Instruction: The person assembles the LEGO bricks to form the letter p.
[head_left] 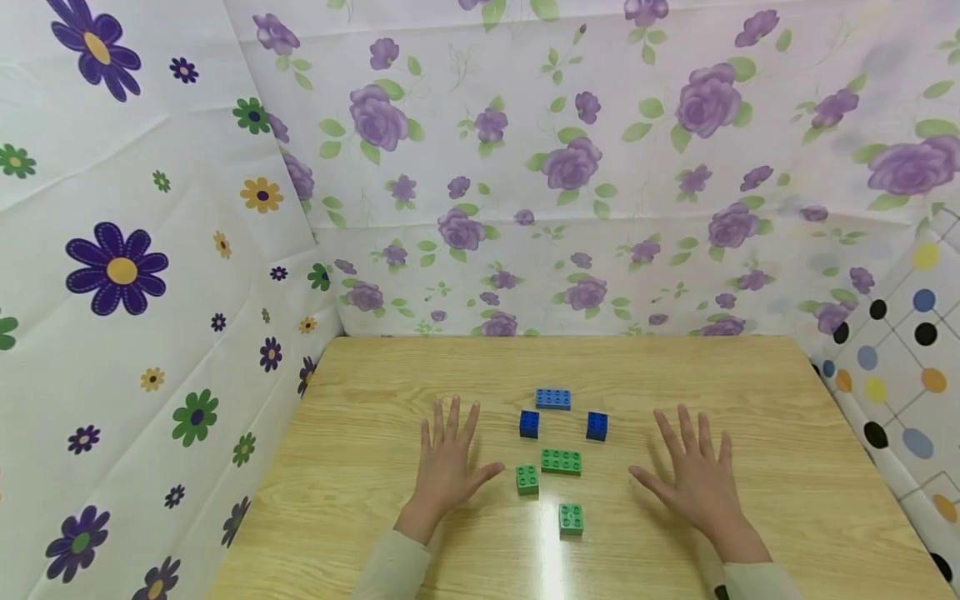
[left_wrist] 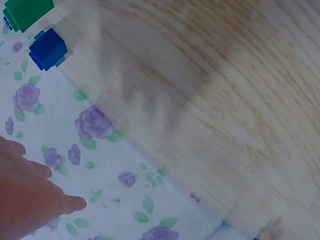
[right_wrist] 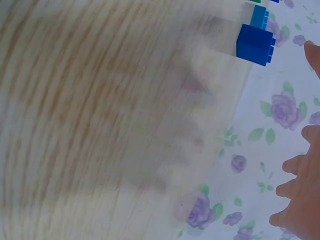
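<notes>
Both hands hover with fingers spread on either side of a group of toy building bricks. The left hand (head_left: 446,471) is nearest a small square green brick (head_left: 527,479), with its thumb pointing at it. On the other side, the right hand (head_left: 697,487) holds nothing. A long green brick (head_left: 561,462) lies in the middle, and a square light green brick (head_left: 571,519) sits closer to the person. Behind them are two square dark blue bricks (head_left: 528,424), also in the right wrist view (right_wrist: 254,45), and a long lighter blue brick (head_left: 552,399).
The bricks stand apart on a light wooden table (head_left: 337,517). A sheet with purple roses (head_left: 573,167) hangs along its back edge. Another flowered sheet (head_left: 165,317) borders the left side, and a dotted one (head_left: 900,367) the right.
</notes>
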